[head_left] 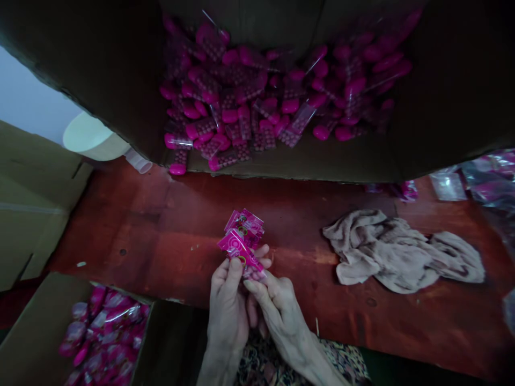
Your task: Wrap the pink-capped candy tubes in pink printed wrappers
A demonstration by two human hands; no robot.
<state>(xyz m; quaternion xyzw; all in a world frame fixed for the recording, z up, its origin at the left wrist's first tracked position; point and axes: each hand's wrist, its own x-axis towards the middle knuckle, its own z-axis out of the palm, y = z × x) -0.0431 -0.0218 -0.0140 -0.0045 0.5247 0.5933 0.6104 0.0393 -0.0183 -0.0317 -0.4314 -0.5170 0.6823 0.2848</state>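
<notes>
Both hands meet at a pink printed packet (238, 247) just above the table's near edge. My left hand (228, 300) presses its thumb on the packet's face. My right hand (277, 303) pinches the lower end, where small pink beads show through clear plastic. Directly beyond lie several more pink printed wrappers (251, 221), overlapping; whether they rest on the table or in my left fingers I cannot tell. Some fingers are hidden behind the packet.
A large carton (322, 169) holds many clear bead packs with pink caps (245, 120). Another box (36, 321) at lower left contains pink wrapped packs (115, 332). A crumpled cloth (402, 252) lies right on the red table (169, 230). Plastic bags (491, 177) sit far right, a white tub (90, 136) left.
</notes>
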